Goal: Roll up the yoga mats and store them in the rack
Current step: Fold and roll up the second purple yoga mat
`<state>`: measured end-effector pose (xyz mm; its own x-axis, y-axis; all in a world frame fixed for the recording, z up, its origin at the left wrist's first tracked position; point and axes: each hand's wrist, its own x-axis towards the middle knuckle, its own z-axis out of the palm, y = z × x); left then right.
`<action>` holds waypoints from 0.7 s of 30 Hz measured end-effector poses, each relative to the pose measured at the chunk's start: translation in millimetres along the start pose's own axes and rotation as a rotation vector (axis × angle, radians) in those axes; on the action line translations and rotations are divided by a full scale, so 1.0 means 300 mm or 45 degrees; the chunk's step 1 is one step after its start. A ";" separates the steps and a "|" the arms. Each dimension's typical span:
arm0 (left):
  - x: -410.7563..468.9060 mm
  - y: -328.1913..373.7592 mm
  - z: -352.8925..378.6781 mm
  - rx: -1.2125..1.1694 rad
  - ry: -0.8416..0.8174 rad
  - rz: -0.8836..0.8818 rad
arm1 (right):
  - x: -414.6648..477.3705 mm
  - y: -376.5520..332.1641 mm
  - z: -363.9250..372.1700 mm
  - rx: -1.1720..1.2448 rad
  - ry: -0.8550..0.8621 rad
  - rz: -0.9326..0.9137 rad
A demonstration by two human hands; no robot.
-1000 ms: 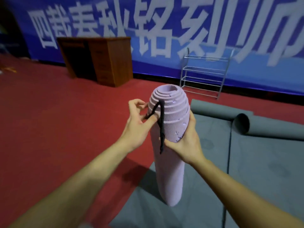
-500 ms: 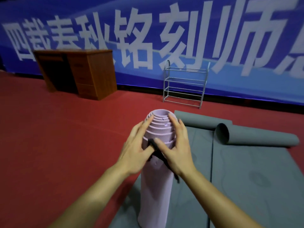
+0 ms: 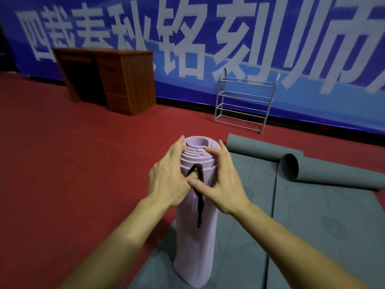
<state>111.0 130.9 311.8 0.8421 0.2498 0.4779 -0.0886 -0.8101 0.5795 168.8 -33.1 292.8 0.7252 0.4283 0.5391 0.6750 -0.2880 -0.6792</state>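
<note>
Surroundings: red floor (image 3: pixel 62 163); wooden desk (image 3: pixel 116 80) at back left against the banner; empty metal rack (image 3: pixel 245 101) at back centre, well apart from the hands.
In the way: grey mat (image 3: pixel 312 215) spread flat on the floor at right, its far end curled into a loose roll (image 3: pixel 302 170); lay between the hands and the rack.
Purple mat (image 3: pixel 195 236): rolled, stood on end on the grey mat's near left part; long axis upright, leaning slightly, spiral end facing up, inner turns telescoped above the outer ones.
Black strap (image 3: pixel 199 192): looped near the top of the roll, tail hanging down its front.
Left hand (image 3: pixel 168 180): grip wrapped round the roll's upper left side, thumb at the strap loop.
Right hand (image 3: pixel 223 180): grip spread over the upper right side, thumb pressed on the strap.
Writing: blue banner (image 3: pixel 208 38) with large white Chinese characters, partly cut off; "铭刻" legible.
</note>
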 end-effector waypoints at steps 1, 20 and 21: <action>-0.006 -0.002 -0.011 0.033 0.003 0.009 | -0.008 -0.012 0.002 -0.020 0.004 -0.005; -0.051 0.027 -0.026 -0.129 0.080 -0.082 | -0.106 -0.072 0.035 -0.234 0.193 -0.013; -0.058 0.026 -0.018 -0.107 0.069 -0.070 | -0.106 -0.071 0.035 -0.200 0.236 -0.003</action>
<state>92.6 123.0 311.6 0.8172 0.3228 0.4774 -0.0890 -0.7477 0.6580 129.9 -31.6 285.0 0.7265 0.2684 0.6326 0.6789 -0.4230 -0.6002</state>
